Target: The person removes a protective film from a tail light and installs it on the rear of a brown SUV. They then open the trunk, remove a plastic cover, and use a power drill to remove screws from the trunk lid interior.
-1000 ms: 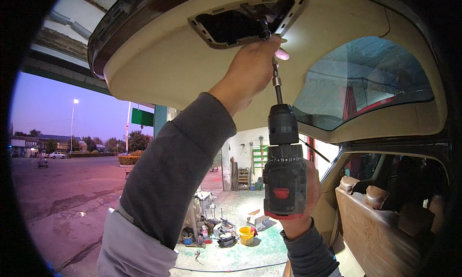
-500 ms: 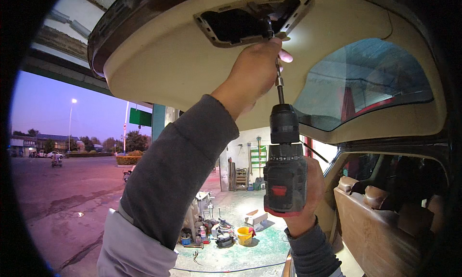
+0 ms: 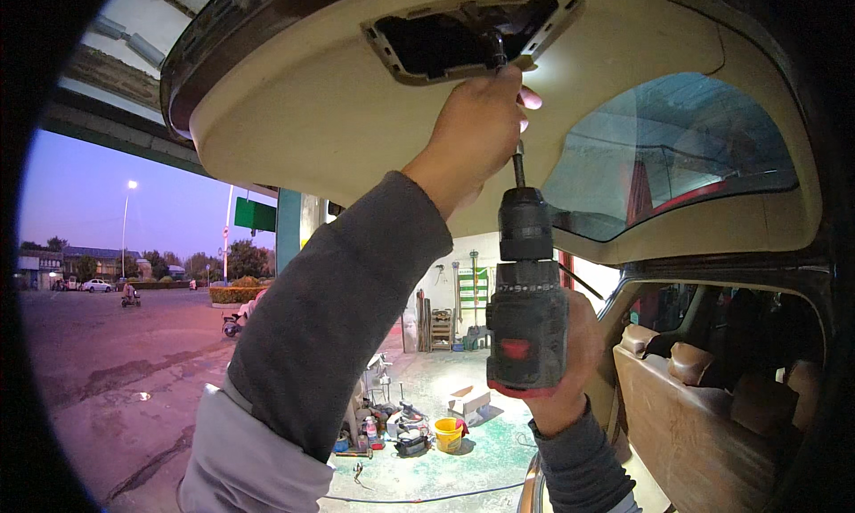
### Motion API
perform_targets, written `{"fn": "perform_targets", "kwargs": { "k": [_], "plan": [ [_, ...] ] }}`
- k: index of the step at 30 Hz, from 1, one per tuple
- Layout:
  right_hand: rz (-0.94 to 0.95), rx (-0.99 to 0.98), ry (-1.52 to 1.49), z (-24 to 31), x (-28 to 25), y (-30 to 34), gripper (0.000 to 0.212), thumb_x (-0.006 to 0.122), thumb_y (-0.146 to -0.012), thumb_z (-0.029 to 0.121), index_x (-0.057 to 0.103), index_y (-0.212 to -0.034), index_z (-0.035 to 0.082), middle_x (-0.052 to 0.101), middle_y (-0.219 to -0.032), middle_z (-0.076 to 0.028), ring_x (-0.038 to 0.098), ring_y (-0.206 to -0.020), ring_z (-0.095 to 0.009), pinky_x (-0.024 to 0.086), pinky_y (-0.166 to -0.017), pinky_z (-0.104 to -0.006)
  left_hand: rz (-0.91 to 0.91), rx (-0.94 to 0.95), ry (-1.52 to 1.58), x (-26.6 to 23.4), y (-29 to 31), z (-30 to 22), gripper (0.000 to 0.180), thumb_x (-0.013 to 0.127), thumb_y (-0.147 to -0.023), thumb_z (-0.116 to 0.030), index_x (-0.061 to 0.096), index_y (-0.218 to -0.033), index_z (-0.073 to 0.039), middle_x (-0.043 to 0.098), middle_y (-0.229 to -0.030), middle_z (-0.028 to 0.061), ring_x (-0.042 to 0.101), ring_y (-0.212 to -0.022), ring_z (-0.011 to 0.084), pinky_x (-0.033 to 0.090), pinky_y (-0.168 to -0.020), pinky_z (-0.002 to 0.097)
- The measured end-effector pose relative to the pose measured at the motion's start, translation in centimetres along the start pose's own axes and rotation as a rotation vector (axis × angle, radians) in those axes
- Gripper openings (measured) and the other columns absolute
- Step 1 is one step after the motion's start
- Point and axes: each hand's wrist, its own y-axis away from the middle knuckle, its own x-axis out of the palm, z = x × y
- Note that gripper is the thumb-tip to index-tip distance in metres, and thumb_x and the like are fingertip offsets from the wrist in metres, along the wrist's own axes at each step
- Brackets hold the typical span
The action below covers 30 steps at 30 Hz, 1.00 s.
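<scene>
While the raised beige tailgate panel [image 3: 294, 112] sits slightly higher in view than before, the right hand [image 3: 570, 362] still grips the cordless drill [image 3: 527, 308]. Its bit [image 3: 517, 164] runs through the closed left hand [image 3: 476, 126] into the dark opening [image 3: 463, 36], tip hidden.

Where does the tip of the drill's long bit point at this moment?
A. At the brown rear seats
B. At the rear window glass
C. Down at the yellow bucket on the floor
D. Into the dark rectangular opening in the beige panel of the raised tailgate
D: the bit runs up from the drill, past the left hand, into the rectangular opening of the beige panel.
</scene>
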Motion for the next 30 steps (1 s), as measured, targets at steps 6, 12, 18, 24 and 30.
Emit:
{"fn": "perform_targets", "kwargs": {
  "k": [6, 12, 18, 24, 30],
  "plan": [
    [-0.072, 0.227, -0.241, 0.6, 0.5, 0.0, 0.045, 0.085, -0.076, 0.028, 0.066, -0.109, 0.005, 0.068, -0.096, -0.011, 0.067, -0.085, -0.028, 0.054, -0.077, -0.0391, -0.053, 0.020, 0.076, 0.8, -1.0, 0.3, 0.041, 0.041, -0.112, -0.037, 0.063, -0.096, -0.006, 0.048, -0.073, -0.0035, 0.042, -0.066, 0.0097, 0.037, -0.063, 0.0296],
    [-0.101, 0.106, -0.135, 0.4, 0.5, -0.2, 0.052, 0.090, -0.071, 0.026, 0.067, -0.112, 0.004, 0.069, -0.096, -0.011, 0.066, -0.085, -0.029, 0.051, -0.078, -0.0411, -0.071, 0.006, 0.138, 1.3, -1.5, 0.1, 0.035, 0.043, -0.111, -0.035, 0.056, -0.089, -0.010, 0.043, -0.067, -0.0036, 0.039, -0.061, 0.0103, 0.035, -0.060, 0.0292],
    [-0.162, -0.035, 0.204, 0.8, 0.1, -0.7, 0.068, 0.085, -0.078, 0.034, 0.061, -0.132, 0.001, 0.068, -0.093, -0.012, 0.065, -0.084, -0.030, 0.048, -0.073, -0.0427, -0.052, 0.035, 0.075, 0.7, -1.1, 0.0, 0.031, 0.047, -0.108, -0.033, 0.049, -0.084, -0.013, 0.043, -0.067, -0.0033, 0.038, -0.059, 0.0105, 0.034, -0.057, 0.0303],
    [0.227, 0.297, 0.072, 2.6, -1.6, 2.2, 0.058, 0.083, -0.080, 0.038, 0.063, -0.122, 0.003, 0.062, -0.079, -0.012, 0.062, -0.073, -0.031, 0.045, -0.066, -0.0432, -0.105, -0.036, 0.186, 1.0, 3.0, 1.1, 0.031, 0.057, -0.107, -0.037, 0.052, -0.087, -0.013, 0.046, -0.073, -0.0043, 0.042, -0.063, 0.0076, 0.036, -0.058, 0.0255],
    [0.487, 0.391, 0.037, 6.8, -3.8, 8.2, 0.039, 0.082, -0.079, 0.038, 0.069, -0.100, 0.008, 0.056, -0.066, -0.010, 0.057, -0.061, -0.031, 0.043, -0.061, -0.0428, -0.153, -0.148, -0.042, -2.6, 10.1, 5.1, 0.041, 0.058, -0.106, -0.039, 0.061, -0.091, -0.001, 0.053, -0.076, 0.0019, 0.049, -0.073, 0.0142, 0.041, -0.067, 0.0335]
  ]
}}
